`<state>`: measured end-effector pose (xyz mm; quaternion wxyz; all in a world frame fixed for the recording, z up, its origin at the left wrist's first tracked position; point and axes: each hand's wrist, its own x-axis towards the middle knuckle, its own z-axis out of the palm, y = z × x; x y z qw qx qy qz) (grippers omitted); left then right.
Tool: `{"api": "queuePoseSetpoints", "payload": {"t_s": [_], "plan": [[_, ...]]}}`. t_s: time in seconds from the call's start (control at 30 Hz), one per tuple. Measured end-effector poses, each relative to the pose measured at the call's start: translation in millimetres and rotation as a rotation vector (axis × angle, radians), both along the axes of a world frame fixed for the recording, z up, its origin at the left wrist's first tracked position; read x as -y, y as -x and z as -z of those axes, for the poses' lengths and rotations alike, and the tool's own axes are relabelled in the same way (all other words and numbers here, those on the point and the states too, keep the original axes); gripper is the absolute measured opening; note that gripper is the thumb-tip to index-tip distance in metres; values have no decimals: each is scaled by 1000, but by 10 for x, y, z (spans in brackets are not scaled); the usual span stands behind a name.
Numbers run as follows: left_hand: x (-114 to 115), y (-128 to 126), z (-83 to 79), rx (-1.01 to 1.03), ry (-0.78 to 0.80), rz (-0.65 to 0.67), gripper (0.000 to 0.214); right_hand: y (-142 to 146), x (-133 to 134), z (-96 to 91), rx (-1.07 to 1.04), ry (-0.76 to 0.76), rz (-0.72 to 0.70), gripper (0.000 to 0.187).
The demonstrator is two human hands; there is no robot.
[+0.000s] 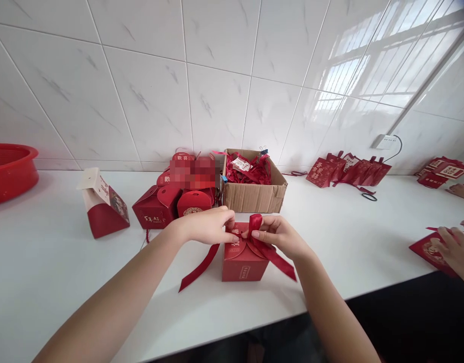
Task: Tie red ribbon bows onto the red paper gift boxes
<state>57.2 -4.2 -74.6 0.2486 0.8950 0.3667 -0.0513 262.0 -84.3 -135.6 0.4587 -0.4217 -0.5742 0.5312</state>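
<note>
A red gift box (243, 268) with gold print stands upright near the front of the table. Across its top runs a red ribbon (279, 263), one loop standing up and two tails hanging to the sides. My left hand (212, 225) is over the box's left top edge, fingers closed at the ribbon's middle. On the other side, my right hand (280, 234) pinches the ribbon at the base of the loop. Both hands touch at the box's top, and my fingers partly cover the ribbon's crossing point.
Behind the box are a cardboard carton (254, 197) of red ribbons and several red gift boxes (156, 206). A white-and-red box (107, 212) and a red basin (12, 174) are left. Red bags (330, 169) stand right; another person's hand (453, 247) holds a red item.
</note>
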Motion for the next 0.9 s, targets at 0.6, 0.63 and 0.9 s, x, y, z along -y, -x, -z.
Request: {"api": "queuePoseSetpoints", "payload": {"t_s": [0.6, 0.63, 0.9], "plan": [[228, 192, -274, 341, -291, 211, 22, 447, 77, -191, 423, -67, 298, 17], [246, 152, -264, 375, -342, 258, 23, 468, 78, -197, 444, -87, 290, 17], [88, -94, -35, 458, -435, 278, 15, 440, 102, -133, 306, -60, 188, 27]]}}
